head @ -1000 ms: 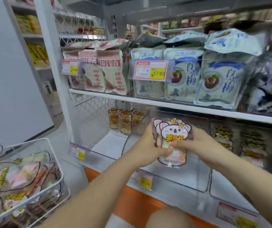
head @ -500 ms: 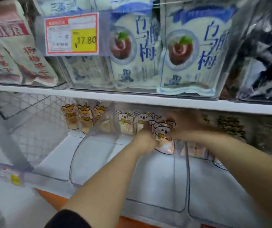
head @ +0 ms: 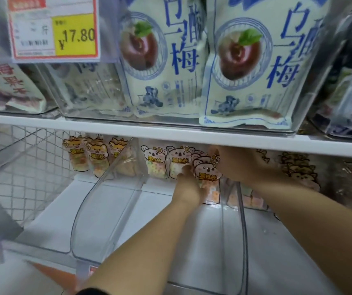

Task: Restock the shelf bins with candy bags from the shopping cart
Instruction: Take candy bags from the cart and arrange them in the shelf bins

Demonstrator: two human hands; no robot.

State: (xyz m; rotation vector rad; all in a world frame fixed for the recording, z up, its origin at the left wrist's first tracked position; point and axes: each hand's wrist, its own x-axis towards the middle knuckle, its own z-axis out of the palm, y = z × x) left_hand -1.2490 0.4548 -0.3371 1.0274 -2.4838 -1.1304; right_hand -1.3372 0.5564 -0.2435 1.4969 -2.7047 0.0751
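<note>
1. Both of the person's arms reach deep under the white shelf board (head: 170, 133) into a clear plastic bin (head: 128, 209) on the lower shelf.
2. The left hand (head: 188, 188) is at the left edge of a koala-print candy bag (head: 208, 177), fingers pointing to the back of the bin and touching the bag's side; I cannot tell whether they close around it or only press against it.
3. The right hand (head: 241, 162) covers the bag's upper right corner, fingers curled over the top edge, so it seems to grip the bag there.
4. That bag stands upright near the back of the bin, just in front of two more koala bags (head: 166, 162) lined up against the rear.
5. The front of this bin is bare, its curved clear wall nearest to me.
6. To the left, past a clear divider, a few orange hamster-print bags (head: 92, 158) stand at the back of the neighbouring bin.
7. To the right, darker brown animal-print bags (head: 298, 171) sit behind the right forearm, partly hidden.
8. On the shelf above, large pale bags with blue lettering and a plum picture (head: 249, 67) fill a clear bin, and a price tag (head: 53, 28) reading 17.80 hangs on its front.
9. White wire mesh (head: 21, 167) closes off the lower shelf at the far left.
10. The shopping cart is out of sight from here.
</note>
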